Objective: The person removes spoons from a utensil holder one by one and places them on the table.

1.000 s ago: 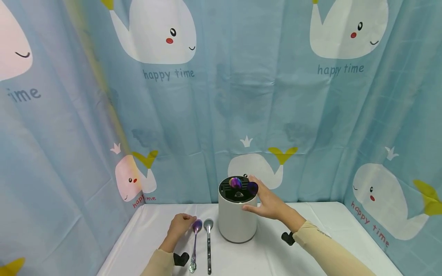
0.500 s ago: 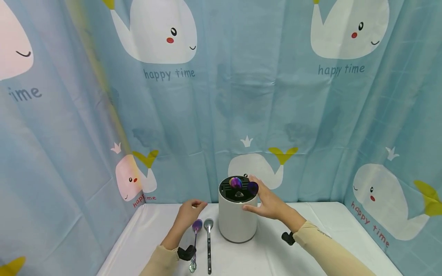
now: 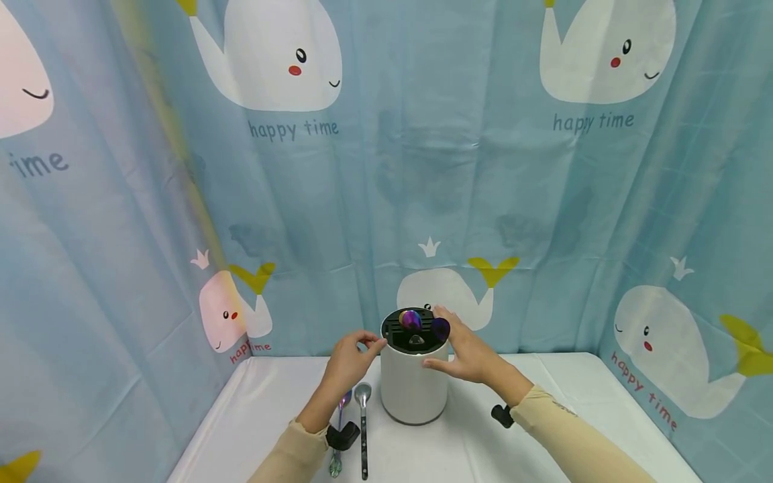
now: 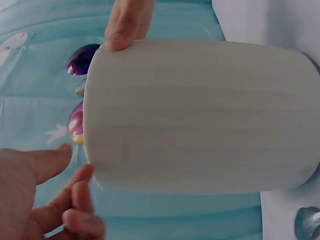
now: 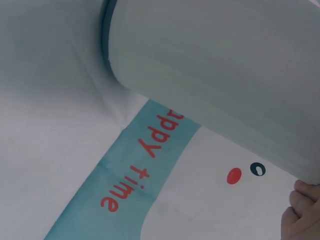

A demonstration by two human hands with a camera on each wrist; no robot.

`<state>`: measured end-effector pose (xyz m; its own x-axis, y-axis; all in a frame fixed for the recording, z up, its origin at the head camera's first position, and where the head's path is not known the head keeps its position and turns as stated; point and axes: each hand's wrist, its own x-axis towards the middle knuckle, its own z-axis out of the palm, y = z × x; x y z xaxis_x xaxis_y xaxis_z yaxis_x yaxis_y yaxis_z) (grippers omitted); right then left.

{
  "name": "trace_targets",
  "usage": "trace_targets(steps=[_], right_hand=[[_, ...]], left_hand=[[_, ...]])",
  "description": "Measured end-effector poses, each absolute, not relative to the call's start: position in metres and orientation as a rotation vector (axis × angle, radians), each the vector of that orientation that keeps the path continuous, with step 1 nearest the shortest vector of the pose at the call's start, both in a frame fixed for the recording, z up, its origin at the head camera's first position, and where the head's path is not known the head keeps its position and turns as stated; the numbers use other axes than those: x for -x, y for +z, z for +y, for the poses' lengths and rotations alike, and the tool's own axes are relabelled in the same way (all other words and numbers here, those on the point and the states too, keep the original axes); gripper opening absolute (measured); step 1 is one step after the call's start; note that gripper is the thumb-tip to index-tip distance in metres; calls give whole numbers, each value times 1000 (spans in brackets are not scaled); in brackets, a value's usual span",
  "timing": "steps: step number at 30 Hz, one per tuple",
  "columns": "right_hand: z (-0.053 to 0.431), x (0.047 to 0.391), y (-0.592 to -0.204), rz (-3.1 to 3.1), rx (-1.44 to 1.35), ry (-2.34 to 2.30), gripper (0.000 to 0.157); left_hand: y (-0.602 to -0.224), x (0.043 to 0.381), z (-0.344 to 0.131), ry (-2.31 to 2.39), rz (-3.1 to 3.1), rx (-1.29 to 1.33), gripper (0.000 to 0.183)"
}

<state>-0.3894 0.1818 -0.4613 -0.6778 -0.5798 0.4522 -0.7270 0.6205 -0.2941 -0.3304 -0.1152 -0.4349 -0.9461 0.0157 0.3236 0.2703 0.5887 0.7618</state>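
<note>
R grip point(image 3: 470, 354) on wht canister point(image 3: 413, 386), curtain point(image 3: 423, 188) behind reads "happy time".

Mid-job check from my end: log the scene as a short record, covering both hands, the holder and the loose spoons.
Left hand: beside the rim of the white holder, holding nothing; contact with the rim unclear
Right hand: grips the upper right side, thumb in front
White holder: upright on the white table, black slotted top
In holder: multicolored end, dark purple end, silver end
Loose on table: purple spoon, partly hidden; grey spoon, dark handle
</note>
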Motion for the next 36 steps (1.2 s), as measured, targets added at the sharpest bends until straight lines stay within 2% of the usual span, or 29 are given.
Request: trace_targets(steps=[7,17,36], right_hand=[[181,390,-462,-2528,-1047,647,112],[182,389,-463,-2533,-1040,637,111],[180,389,-463,-2534,-1033,654,112]], left_hand=[[-430,334,-104,-1255,-2490,390,16],[-430,345,-88,-1252,-2537,571,16],[-427,348,-84,-1262,-2589,614,13]])
